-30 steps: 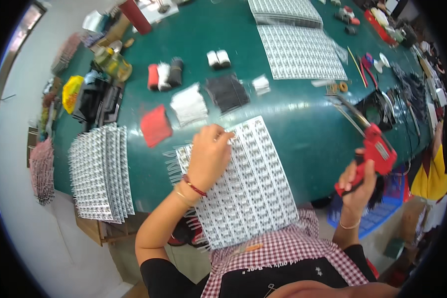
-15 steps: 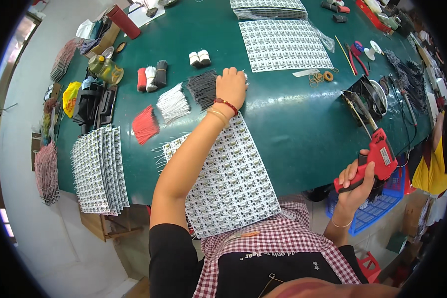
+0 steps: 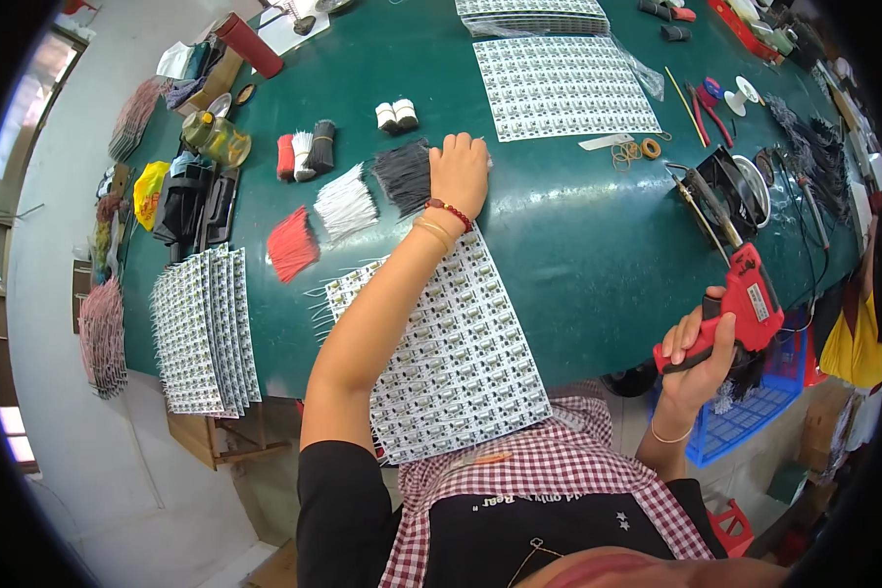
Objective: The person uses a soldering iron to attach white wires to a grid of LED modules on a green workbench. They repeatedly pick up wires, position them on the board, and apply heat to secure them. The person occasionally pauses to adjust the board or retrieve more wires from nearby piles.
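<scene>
My left hand is at the right end of a fanned pile of black wires. Its fingers are curled down and together, their tips hidden. My left forearm crosses a white circuit board panel, which rests on the table edge and my lap; thin white wires stick out along its left side. In my right hand is a red soldering gun, gripped by its handle. Its tip points up and left, beside a black fan-like frame. White wires and red wires lie left of the black ones.
Upright board panels stand at the left table edge. More panels lie at the back. Tied wire bundles, a jar, red pliers and a tape roll are on the green table. A blue basket sits below right.
The whole view has shifted slightly. My left hand stays by the black wires, and the soldering gun remains in my right hand, nearly where it was.
</scene>
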The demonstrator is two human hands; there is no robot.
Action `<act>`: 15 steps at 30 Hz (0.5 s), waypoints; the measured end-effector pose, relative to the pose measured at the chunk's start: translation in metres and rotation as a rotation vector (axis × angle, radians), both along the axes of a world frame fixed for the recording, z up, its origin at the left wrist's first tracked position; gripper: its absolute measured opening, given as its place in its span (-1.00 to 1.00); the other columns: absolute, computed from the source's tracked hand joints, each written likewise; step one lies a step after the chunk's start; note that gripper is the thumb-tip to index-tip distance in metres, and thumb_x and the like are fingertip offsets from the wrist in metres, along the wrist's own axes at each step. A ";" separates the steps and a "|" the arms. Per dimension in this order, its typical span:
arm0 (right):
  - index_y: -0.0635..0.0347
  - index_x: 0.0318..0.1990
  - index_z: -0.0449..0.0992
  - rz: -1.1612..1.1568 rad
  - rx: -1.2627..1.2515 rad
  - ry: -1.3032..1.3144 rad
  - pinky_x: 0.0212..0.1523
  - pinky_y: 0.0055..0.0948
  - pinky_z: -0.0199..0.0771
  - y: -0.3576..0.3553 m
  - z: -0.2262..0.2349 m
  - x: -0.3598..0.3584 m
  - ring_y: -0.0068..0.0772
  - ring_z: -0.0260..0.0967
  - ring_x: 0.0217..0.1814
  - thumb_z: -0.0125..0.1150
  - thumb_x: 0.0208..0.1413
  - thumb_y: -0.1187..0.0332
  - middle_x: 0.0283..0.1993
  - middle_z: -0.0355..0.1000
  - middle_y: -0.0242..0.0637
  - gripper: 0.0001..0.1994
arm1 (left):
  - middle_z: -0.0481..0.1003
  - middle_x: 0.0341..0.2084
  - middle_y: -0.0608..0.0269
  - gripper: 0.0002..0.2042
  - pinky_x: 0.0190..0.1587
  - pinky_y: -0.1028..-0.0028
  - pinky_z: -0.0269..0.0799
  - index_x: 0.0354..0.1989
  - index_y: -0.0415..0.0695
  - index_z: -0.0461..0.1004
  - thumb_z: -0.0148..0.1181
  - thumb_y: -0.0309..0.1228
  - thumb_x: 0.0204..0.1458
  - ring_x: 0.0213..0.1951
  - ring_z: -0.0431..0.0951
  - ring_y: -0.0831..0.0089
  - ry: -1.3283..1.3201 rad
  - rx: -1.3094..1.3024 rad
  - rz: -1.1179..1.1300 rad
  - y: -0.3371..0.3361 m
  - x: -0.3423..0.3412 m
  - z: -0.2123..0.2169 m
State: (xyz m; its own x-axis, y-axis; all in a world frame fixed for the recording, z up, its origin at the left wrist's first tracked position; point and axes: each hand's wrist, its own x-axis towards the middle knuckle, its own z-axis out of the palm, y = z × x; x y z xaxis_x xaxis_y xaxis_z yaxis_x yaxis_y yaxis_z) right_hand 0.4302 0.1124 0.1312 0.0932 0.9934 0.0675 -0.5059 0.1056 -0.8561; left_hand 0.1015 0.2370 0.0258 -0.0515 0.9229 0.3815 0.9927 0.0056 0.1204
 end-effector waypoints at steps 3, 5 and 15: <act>0.33 0.07 0.23 0.007 -0.001 -0.020 -0.70 -0.59 0.24 -0.002 -0.003 0.003 -0.63 0.08 -0.76 -0.15 0.35 0.13 -0.62 0.22 -0.37 -0.60 | 0.40 -0.40 0.31 -0.91 -0.20 0.30 0.21 -0.36 -0.02 0.45 0.22 -0.44 -0.04 -0.20 0.38 0.28 -0.043 0.071 -0.064 -0.001 0.004 -0.001; 0.35 0.08 0.22 0.019 0.003 -0.024 -0.69 -0.60 0.24 -0.002 -0.002 0.003 -0.64 0.09 -0.75 -0.18 0.36 0.13 -0.62 0.21 -0.38 -0.60 | 0.40 -0.40 0.30 -0.91 -0.20 0.30 0.21 -0.36 -0.02 0.45 0.22 -0.45 -0.04 -0.22 0.39 0.28 -0.040 0.073 -0.066 -0.001 0.005 -0.002; 0.35 0.08 0.23 0.029 0.002 -0.008 -0.68 -0.60 0.27 -0.003 -0.001 -0.002 -0.64 0.09 -0.75 -0.18 0.37 0.15 -0.61 0.21 -0.38 -0.61 | 0.41 -0.38 0.23 -0.87 -0.19 0.27 0.24 -0.30 -0.07 0.50 0.18 -0.52 -0.05 -0.22 0.39 0.24 -0.080 0.160 -0.101 -0.005 0.000 -0.001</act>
